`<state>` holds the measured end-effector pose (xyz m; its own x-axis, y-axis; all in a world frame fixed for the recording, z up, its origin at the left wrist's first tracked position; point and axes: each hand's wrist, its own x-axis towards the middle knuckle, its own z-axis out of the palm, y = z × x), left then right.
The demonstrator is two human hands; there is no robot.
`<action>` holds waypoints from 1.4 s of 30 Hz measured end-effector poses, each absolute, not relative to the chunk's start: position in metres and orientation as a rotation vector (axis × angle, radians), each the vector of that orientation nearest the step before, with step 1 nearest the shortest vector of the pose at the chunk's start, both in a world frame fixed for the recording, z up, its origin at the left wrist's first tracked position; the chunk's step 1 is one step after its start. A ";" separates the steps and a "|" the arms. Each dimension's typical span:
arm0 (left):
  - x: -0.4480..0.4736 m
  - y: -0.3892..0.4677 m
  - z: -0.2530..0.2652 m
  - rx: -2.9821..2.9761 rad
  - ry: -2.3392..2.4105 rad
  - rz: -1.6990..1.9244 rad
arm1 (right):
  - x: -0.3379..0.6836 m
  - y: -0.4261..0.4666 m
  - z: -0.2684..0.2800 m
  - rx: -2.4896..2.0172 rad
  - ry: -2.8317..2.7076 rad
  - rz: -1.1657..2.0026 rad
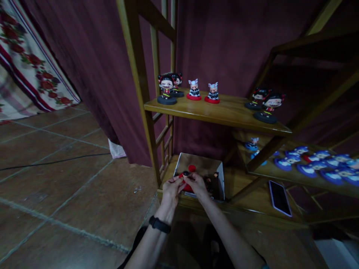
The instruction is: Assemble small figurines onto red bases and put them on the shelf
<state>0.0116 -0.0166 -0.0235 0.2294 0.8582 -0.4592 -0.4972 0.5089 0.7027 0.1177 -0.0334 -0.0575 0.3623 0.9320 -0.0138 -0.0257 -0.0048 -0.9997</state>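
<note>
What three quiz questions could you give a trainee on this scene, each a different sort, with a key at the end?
1. How many red-based figures stand on the shelf above the box?
A. One
B. Two
C. Four

2. True or false: the phone lies outside the box, to its right.

3. Fill in the blank: the left hand and right hand hold a small piece whose top is ____ in colour.

Key: 1. B; 2. True; 3. black.
</note>
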 end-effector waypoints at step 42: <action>0.008 -0.008 -0.031 0.257 0.897 0.825 | 0.122 -0.042 -0.031 -1.272 -0.770 1.204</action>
<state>0.0077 -0.0076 -0.0314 0.3489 0.7285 -0.5895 -0.5267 0.6727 0.5197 0.1223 -0.0417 -0.0305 0.2547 0.9502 -0.1794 -0.2354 -0.1190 -0.9646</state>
